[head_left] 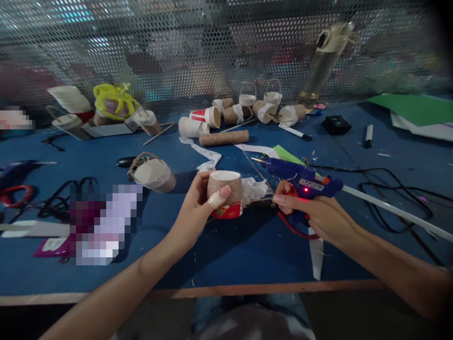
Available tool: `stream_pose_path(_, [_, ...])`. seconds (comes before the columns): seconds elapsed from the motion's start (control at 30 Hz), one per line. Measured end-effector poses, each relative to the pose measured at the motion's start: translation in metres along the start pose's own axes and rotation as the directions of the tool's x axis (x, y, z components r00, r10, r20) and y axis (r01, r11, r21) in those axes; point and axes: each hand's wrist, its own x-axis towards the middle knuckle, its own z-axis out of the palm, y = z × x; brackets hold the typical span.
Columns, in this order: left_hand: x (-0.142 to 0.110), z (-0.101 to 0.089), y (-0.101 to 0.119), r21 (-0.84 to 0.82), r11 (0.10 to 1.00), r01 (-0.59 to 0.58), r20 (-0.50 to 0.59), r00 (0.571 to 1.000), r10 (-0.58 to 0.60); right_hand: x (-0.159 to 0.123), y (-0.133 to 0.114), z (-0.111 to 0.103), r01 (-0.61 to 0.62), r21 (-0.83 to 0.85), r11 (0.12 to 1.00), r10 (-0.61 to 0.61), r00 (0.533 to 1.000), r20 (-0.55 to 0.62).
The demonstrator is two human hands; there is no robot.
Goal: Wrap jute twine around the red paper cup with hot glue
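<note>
My left hand (201, 196) is wrapped around a small paper cup (225, 191). Brown twine covers its upper part, while a red printed band shows at the lower end. The thumb, with a pale wrap on it, presses on the cup's near side. To the right, my right hand (300, 205) pinches a thin strand of twine (257, 202) leading to the cup. Beside that hand lie a blue glue gun (300, 174) with a red light on and red-handled scissors (292, 226), partly hidden by the fingers. White lace (255, 187) lies just behind the cup.
A twine roll (224, 138) lies beyond the cup, before several twine-wrapped cups (265, 111). A finished-looking basket cup (154, 174) stands left. Black cables (389, 177) and a white strip (396, 210) stretch right. A bottle (323, 66) stands near the mesh screen (159, 61).
</note>
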Motion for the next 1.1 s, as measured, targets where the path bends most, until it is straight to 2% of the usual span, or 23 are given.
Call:
stream_pose_path(0.17, [-0.0005,-0.0022,-0.0029,-0.022,0.999,0.028,0.034,0.999,-0.027,0.0034,0.0026,-0.0006,0.002,0.017,1.0,-0.002,1.0,-0.006])
stream_pose_path(0.43, [-0.0035,0.0024,0.0,-0.03,0.995,0.09,0.012,0.996,-0.09,0.0028,-0.0013,0.001,-0.032,0.027,0.999,0.032,0.999,0.003])
stream_pose_path(0.67, [-0.0036,0.0001,-0.0017,-0.054,0.993,0.107,0.058,0.993,-0.104,0.0022,-0.0037,0.0036,-0.101,0.048,0.994,0.103,0.994,-0.044])
stream_pose_path(0.93, [-0.0034,0.0022,-0.0006,-0.115,0.983,0.143,0.11,0.985,-0.13,0.0025,-0.0027,0.0045,-0.101,0.056,0.993,0.102,0.994,-0.025])
stream_pose_path(1.1, [-0.0039,0.002,-0.0006,-0.131,0.979,0.156,0.14,0.981,-0.137,0.0019,-0.0014,0.0022,-0.094,-0.009,0.995,0.094,0.995,-0.024])
